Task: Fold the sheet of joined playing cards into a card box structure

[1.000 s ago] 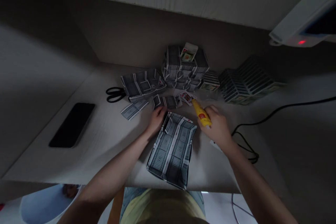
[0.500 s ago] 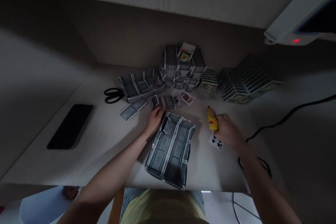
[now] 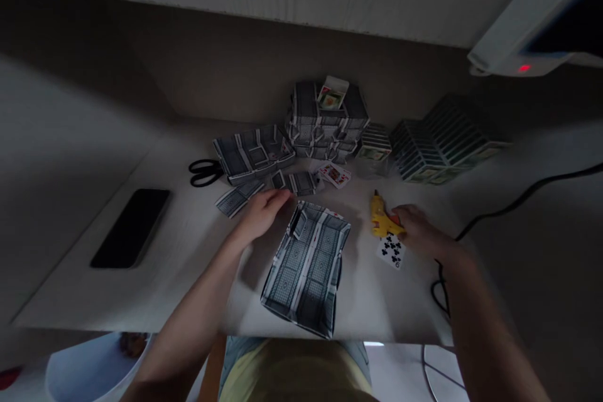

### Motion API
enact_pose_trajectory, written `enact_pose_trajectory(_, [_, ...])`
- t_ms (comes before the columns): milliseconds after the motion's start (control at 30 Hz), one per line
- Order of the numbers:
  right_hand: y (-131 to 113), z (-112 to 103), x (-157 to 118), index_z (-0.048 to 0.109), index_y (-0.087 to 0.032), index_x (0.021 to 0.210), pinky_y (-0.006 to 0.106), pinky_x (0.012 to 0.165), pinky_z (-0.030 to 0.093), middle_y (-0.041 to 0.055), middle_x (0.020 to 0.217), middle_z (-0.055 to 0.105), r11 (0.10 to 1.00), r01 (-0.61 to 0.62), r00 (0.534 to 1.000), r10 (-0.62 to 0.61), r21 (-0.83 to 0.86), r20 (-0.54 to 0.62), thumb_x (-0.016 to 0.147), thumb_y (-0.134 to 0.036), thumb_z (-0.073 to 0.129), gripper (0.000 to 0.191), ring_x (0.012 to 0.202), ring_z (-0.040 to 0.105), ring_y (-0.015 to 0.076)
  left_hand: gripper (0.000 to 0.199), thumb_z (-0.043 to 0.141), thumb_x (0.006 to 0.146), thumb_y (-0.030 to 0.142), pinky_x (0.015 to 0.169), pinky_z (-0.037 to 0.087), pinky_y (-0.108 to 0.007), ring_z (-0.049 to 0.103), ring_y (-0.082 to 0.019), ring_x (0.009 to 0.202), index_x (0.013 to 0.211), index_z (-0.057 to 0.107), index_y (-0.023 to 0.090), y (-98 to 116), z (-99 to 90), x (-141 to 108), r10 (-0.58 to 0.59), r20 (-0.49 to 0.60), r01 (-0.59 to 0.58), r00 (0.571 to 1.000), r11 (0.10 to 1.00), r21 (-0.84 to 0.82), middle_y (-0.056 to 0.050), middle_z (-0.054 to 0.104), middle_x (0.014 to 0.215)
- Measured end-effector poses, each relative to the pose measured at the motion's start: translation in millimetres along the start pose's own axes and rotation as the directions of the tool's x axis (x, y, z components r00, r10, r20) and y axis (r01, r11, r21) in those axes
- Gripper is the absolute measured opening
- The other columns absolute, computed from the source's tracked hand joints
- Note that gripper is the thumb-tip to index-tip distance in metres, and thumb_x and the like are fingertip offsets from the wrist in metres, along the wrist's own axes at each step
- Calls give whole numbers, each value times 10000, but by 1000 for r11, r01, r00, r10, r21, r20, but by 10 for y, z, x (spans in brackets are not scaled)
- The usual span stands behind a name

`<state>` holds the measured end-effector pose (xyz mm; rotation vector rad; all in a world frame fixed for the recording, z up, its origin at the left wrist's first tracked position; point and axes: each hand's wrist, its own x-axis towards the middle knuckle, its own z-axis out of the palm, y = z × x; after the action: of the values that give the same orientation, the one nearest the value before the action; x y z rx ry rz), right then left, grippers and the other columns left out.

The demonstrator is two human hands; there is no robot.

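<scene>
A yellow glue gun [image 3: 379,217] lies low over the table, nozzle pointing away from me. My right hand [image 3: 418,231] is closed at the end of its handle, some fingers hidden. Partly under the handle is a six of clubs playing card [image 3: 391,252]. My left hand [image 3: 264,212] is held with fingers stretched out and nothing in it, just left of a box made of playing cards [image 3: 306,267]. Folded cards [image 3: 301,183] lie just beyond its fingertips, and a flat card strip [image 3: 238,198] is behind it.
Black-handled scissors [image 3: 205,172] stick out beside an open card tray [image 3: 254,154]. Stacked card boxes [image 3: 327,119] stand at the back, with several card packs [image 3: 443,147] to their right. A phone [image 3: 132,227] lies left. A black cable [image 3: 518,198] runs along the right.
My left hand has come off the card box and moved left, its fingers straightening. My right hand has shifted right towards the handle's end, so more of the glue gun and the club card shows.
</scene>
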<state>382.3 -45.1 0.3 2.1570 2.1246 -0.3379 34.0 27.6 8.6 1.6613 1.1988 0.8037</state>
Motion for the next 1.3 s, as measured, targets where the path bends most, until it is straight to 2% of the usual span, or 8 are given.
enact_pose_trajectory(100, [-191, -147, -15, 549, -60, 1004, 307, 857, 383, 187, 1048, 554, 998, -50, 999, 49, -42, -17, 668, -59, 456, 349, 1025, 504, 255, 374, 485, 759, 465, 744, 445, -260, 606, -192, 861, 940, 658, 187, 138, -83, -97, 56, 130, -74, 990, 988, 137, -28, 678, 954])
enact_pose_trajectory(200, [-543, -309, -13, 599, -121, 943, 280, 813, 411, 138, 960, 624, 998, -32, 996, 36, 48, -81, 714, -80, 444, 279, 945, 565, 219, 326, 490, 760, 423, 672, 453, -238, 621, -178, 800, 923, 665, 201, 214, -68, -165, 72, 172, -113, 982, 963, 243, -24, 684, 934])
enact_pose_trajectory(333, [-1139, -396, 21, 589, -190, 1050, 283, 862, 411, 70, 1068, 628, 928, 188, 954, -94, 321, -286, 824, -217, 414, 287, 989, 570, 179, 273, 482, 764, 348, 623, 441, -222, 623, -157, 719, 896, 674, 204, 213, 1, -184, 102, 119, -136, 988, 934, 329, -17, 692, 877])
enact_pose_trajectory(400, [-1387, -353, 65, 596, -189, 1055, 279, 839, 432, 59, 1046, 644, 853, 288, 939, -162, 435, -304, 833, -294, 434, 294, 956, 590, 175, 246, 491, 753, 308, 595, 429, -218, 617, -151, 679, 866, 681, 201, 197, 32, -179, 123, 71, -141, 990, 920, 367, -18, 695, 838])
enact_pose_trajectory(500, [-1608, -231, 162, 625, -199, 1008, 261, 819, 439, 37, 1014, 662, 776, 342, 931, -204, 530, -302, 827, -252, 453, 255, 928, 604, 157, 217, 489, 743, 255, 568, 404, -218, 600, -142, 632, 814, 687, 203, 187, 71, -175, 168, 29, -164, 985, 886, 434, -18, 694, 779])
enact_pose_trajectory(667, [-1661, -84, 276, 643, -213, 950, 249, 784, 446, 18, 951, 682, 724, 328, 940, -184, 607, -288, 823, -176, 429, 252, 877, 617, 140, 220, 470, 749, 224, 602, 400, -216, 596, -140, 665, 781, 687, 204, 195, 116, -177, 218, -14, -189, 976, 874, 447, -22, 687, 756])
enact_pose_trajectory(1000, [-1685, -73, 275, 640, -208, 951, 234, 751, 434, 25, 939, 682, 766, 312, 938, -156, 562, -309, 823, -188, 426, 250, 849, 617, 145, 234, 460, 755, 237, 584, 387, -221, 587, -145, 652, 803, 686, 200, 152, 189, -175, 200, -66, -153, 978, 890, 429, -27, 681, 740])
enact_pose_trajectory(1300, [-1686, -94, 263, 633, -207, 945, 220, 730, 422, 28, 926, 682, 791, 365, 920, -225, 491, -321, 844, -211, 397, 257, 844, 618, 147, 237, 445, 756, 217, 595, 392, -224, 581, -144, 663, 801, 676, 195, 160, 219, -181, 187, -70, -140, 980, 894, 426, -32, 679, 761])
